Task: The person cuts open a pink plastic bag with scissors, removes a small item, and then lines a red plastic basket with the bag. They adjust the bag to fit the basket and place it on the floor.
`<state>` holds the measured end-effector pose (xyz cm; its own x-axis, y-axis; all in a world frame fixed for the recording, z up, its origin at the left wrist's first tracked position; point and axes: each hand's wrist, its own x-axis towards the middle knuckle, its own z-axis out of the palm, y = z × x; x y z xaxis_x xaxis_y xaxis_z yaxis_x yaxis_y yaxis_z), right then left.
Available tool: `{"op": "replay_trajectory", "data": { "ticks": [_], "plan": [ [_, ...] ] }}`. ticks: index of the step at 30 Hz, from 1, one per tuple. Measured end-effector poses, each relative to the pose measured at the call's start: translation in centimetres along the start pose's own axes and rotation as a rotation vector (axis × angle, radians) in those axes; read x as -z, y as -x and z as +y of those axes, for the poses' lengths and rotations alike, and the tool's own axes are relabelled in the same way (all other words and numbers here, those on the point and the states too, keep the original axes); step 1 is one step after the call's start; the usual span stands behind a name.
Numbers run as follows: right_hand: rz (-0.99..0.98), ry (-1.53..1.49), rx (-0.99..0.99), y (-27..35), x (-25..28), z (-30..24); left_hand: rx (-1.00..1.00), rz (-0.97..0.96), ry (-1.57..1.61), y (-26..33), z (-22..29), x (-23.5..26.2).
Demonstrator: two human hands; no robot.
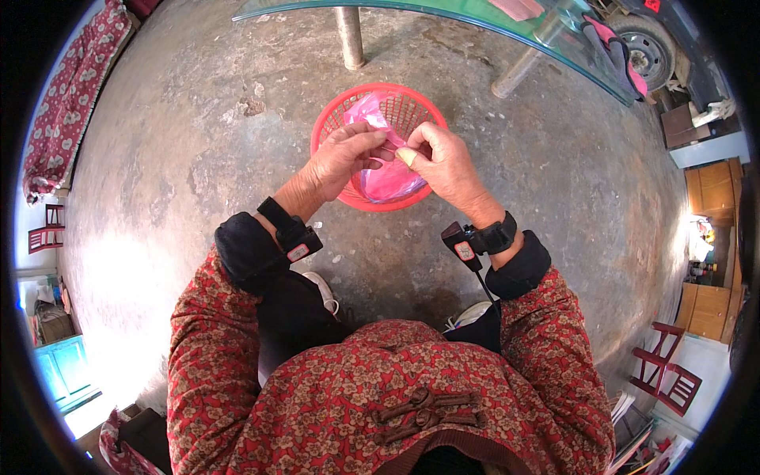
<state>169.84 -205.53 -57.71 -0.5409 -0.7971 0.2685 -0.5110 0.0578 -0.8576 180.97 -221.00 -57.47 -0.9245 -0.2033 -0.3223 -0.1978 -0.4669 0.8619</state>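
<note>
A thin pink plastic bag [366, 109] lies crumpled across a red plastic basket [322, 127] with slotted sides. Its lower part [389, 184] spreads inside the basket, and a strip of it runs up between my fingers. My left hand [342, 161] pinches the bag from the left with thumb and forefinger. Close beside it, my right hand [450, 165] is closed on the bag's edge from the right. A small pale yellow-green patch [406, 155] shows at my right thumb; I cannot tell what it is. Both hands are over the basket.
The basket stands on a worn concrete floor [190, 142], ahead of my shoes. Beyond it is a glass-topped table [443, 9] with metal legs [349, 38]. A wheel [643, 51] is at the far right. Dark red chairs [665, 372] stand to the right.
</note>
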Motion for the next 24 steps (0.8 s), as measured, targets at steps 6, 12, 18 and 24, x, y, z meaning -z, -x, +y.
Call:
{"op": "replay_trajectory", "data": {
  "ticks": [6, 12, 18, 24],
  "plan": [
    [-0.052, -0.048, -0.076, 0.5, -0.8, -0.6, -0.020, -0.015, -0.145, -0.3, -0.5, -0.8],
    [0.066, -0.284, -0.108, 0.2, -0.5, -0.1, -0.074, 0.014, -0.213, -0.9, -0.8, 0.7],
    [0.060, -0.666, -0.162, -0.4, 0.0, 0.8, -0.063, 0.074, -0.049, -0.6, -0.7, 0.9],
    [-0.130, -0.336, -0.284, -0.5, 0.1, 1.2, -0.136, -0.148, -0.539, -0.6, -2.2, -1.1]
  ]
}}
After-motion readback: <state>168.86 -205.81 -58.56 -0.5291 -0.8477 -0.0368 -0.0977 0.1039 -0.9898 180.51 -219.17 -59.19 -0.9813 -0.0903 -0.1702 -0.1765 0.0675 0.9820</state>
